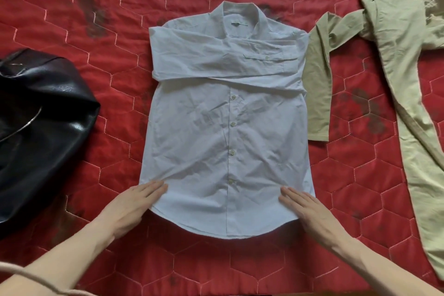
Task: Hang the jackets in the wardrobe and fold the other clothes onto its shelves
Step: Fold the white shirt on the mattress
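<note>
A pale blue button shirt (223, 132) lies flat, front up, in the middle of the red quilt, collar away from me and both sleeves folded across its chest. My left hand (131, 206) rests flat with straight fingers on the shirt's lower left hem corner. My right hand (305, 209) lies flat on the lower right hem corner in the same way. A black leather jacket (40, 127) with a silver zip sits crumpled at the left. A khaki jacket (394, 60) sprawls at the right, one sleeve reaching beside the shirt.
Everything lies on a red quilted bedspread (115, 38) with a hexagon stitch pattern and dark printed motifs. The wardrobe is not in view. A strip of light fabric (21, 271) crosses the lower left corner over my forearm.
</note>
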